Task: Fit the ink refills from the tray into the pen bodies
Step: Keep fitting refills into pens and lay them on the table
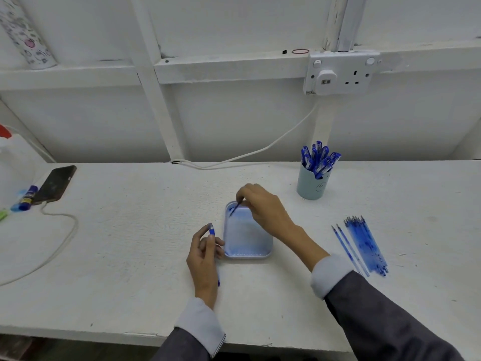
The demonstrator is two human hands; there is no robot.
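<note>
- Head view: my right hand [263, 207] reaches over the far end of the tray [247, 252], fingertips pinched shut on one thin ink refill [235, 209].
- My left hand [204, 252] is just beside the tray, fingers wrapped round a blue pen body [212, 231], tip up.
- The tray looks otherwise empty, so I judge this is its last refill.
- Finished pens [318, 157] fill the cup [312, 187]; a row of loose refills [364, 243] lies on the table [130, 230] to my right.
</note>
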